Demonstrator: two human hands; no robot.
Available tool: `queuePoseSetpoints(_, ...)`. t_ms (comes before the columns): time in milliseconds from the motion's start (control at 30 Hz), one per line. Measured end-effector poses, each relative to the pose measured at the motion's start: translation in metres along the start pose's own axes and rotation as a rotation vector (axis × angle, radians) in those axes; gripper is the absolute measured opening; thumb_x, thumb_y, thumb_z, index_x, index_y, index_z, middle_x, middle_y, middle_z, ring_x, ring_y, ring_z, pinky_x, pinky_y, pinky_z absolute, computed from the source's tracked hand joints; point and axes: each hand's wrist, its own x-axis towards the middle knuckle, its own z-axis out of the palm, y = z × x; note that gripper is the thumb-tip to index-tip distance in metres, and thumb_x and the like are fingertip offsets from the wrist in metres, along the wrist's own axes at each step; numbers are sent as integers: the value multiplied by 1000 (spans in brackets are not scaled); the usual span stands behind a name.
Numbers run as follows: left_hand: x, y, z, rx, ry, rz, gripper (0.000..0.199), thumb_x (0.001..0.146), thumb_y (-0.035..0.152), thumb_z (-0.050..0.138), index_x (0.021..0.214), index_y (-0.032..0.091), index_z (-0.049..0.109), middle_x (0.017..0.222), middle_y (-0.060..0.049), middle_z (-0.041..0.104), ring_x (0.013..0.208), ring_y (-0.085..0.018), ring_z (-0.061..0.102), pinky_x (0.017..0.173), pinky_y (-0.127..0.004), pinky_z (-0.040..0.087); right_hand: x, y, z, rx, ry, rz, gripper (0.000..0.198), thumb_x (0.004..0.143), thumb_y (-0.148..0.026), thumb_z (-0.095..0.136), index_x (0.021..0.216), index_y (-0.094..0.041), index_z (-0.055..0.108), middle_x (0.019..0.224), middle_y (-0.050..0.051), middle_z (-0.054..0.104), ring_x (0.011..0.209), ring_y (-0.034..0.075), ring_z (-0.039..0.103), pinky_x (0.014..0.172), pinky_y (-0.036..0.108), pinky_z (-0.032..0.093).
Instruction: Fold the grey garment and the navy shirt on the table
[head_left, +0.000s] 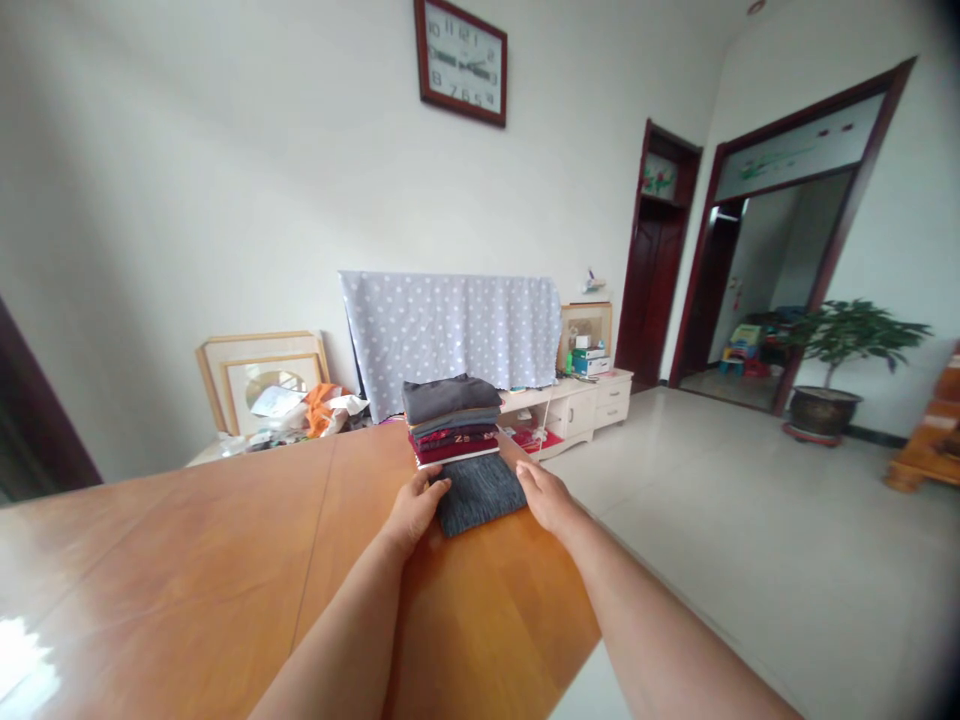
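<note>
A dark grey-blue folded garment (480, 494) with a streaky texture lies flat near the table's right edge, in front of a stack of folded clothes (451, 402). My left hand (415, 508) grips its left edge, the thumb resting on the cloth. At the opposite edge, my right hand (546, 494) holds the garment's side, its lower fingers partly hidden. The stack has dark grey cloth on top and dark red pieces lower down, one with pale lettering.
The glossy wooden table (225, 560) drops to a tiled floor (712, 500) on the right. Behind stand a white low cabinet (581, 415), a dotted cloth cover (450, 325) and picture frames (259, 350) beside piled bags. A potted plant (823, 410) stands by the doorway.
</note>
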Motion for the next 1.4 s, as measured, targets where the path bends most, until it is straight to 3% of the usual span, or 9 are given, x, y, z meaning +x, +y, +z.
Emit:
queuePoseSetpoints(267,-24,24,-19,-96,75,-93,45,80,52,62,105,17,71,106,-10,76,101,-27,68,91,-39,53,2,10,4,58,59,43,57,100,-51,31,138,-17,57,138,13,61,131,23,54,112,37,39)
queuePoseSetpoints(400,-59,27,-47,-28,191,-141,46,76,54,67,104,17,72,109,-10,75,106,-27,66,89,-35,53,5,15,5,42,65,79,56,100,-50,31,138,-18,57,137,12,62,129,24,56,109,37,41)
queuePoseSetpoints(500,-94,28,-71,-31,184,-175,54,72,58,70,106,17,72,104,-9,75,97,-24,68,83,-32,54,5,17,6,-18,71,98,55,100,-48,30,139,-19,55,137,11,62,127,23,57,108,35,41)
queuePoseSetpoints(633,-147,33,-109,-32,154,-219,57,71,61,72,106,17,70,96,-8,75,88,-21,70,79,-32,57,2,10,5,-92,54,104,52,100,-40,29,141,-18,53,140,11,59,130,22,55,107,33,41)
queuePoseSetpoints(767,-199,43,-162,100,126,-189,53,72,61,71,103,18,71,99,-9,76,94,-25,71,87,-37,57,-4,-6,-2,-116,-6,92,49,98,-33,33,135,-16,59,134,15,63,124,25,59,102,36,44)
queuePoseSetpoints(900,-243,42,-219,342,198,-144,53,76,63,64,106,21,73,112,-8,75,109,-29,68,98,-40,53,-8,-32,-6,-195,-75,44,44,96,-33,39,130,-20,64,131,12,66,122,26,60,102,36,43)
queuePoseSetpoints(1000,-261,32,-246,509,279,-108,47,81,61,59,106,24,73,115,-5,75,114,-29,67,105,-42,49,-6,-55,2,-271,-98,-5,45,97,-34,39,133,-19,62,137,12,61,127,24,56,106,34,38)
queuePoseSetpoints(1200,-263,19,-250,622,205,-54,39,87,57,54,102,25,73,107,-4,76,104,-27,70,95,-38,55,12,-93,38,-391,-133,-20,48,99,-40,36,131,-14,61,144,15,54,138,26,43,114,36,28)
queuePoseSetpoints(1400,-265,28,-245,667,108,-34,40,91,56,49,96,25,73,101,-6,74,99,-26,69,90,-36,55,22,-101,76,-475,-238,81,74,93,-55,43,144,-1,46,153,25,40,146,34,29,117,46,22)
